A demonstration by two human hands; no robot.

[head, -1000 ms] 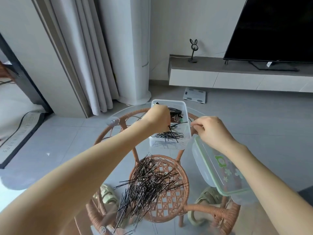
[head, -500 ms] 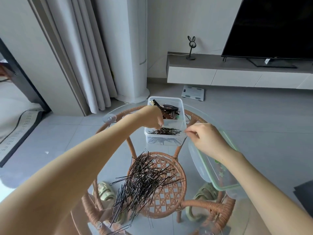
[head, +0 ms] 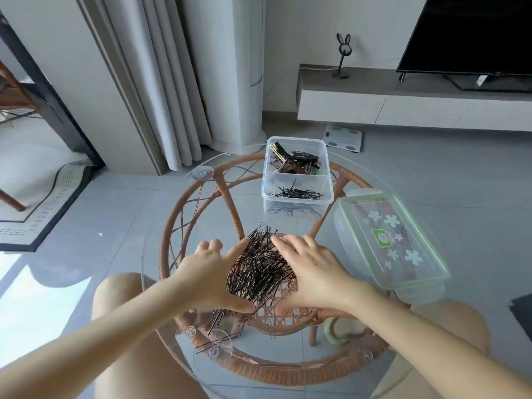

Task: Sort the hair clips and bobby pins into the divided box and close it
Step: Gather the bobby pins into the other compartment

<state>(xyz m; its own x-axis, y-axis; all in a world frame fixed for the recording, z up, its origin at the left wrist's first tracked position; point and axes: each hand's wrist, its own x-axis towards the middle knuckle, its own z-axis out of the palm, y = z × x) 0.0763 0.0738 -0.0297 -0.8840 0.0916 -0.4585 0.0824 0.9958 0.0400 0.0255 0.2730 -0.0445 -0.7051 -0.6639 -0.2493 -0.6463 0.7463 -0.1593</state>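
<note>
A clear divided box (head: 297, 207) stands open on the far side of the round glass table (head: 161, 272). Its far compartment holds dark and brown hair clips (head: 293, 162); its near one holds a few bobby pins (head: 296, 193). A large heap of black bobby pins (head: 259, 272) lies near me on the glass. My left hand (head: 211, 272) and my right hand (head: 311, 272) cup the heap from both sides, fingers spread and pressed against the pins. The box's lid (head: 391, 240), clear with a green rim and flower print, lies upside up to the right of the box.
A few stray bobby pins (head: 216, 342) lie at the table's near edge. The glass rests on a wicker frame (head: 230, 197). My knees are under the table. A TV stand (head: 403, 102), a scale on the floor (head: 342, 138) and curtains (head: 161, 82) are behind.
Both hands have come back from the box to the near heap of pins and now cup it. The view has tilted down.
</note>
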